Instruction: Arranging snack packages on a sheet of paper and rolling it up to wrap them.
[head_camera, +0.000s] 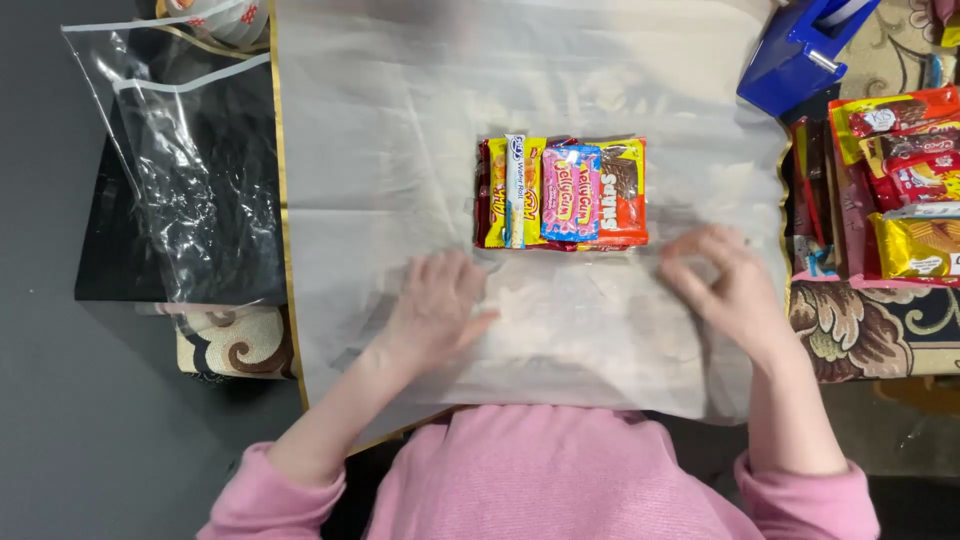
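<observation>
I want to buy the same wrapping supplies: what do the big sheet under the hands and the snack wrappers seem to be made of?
The white sheet looks like thin translucent tissue or nonwoven paper, matte, with the table pattern faintly showing through. The snack packets look like glossy printed plastic film, catching highlights.

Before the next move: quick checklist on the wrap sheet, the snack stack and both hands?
1. Snack packets stacked together on the translucent sheet: ok.
2. Sheet spread flat around the stack, margin on all sides: ok.
3. Left hand flat on the sheet, short of the stack: ok.
4. Right hand pinching the sheet's near right part: cannot tell, fingers blurred.
5. Blue tape dispenser at the table's far right corner: ok.
6. Spare packets kept off the sheet, to its right: ok.
</observation>
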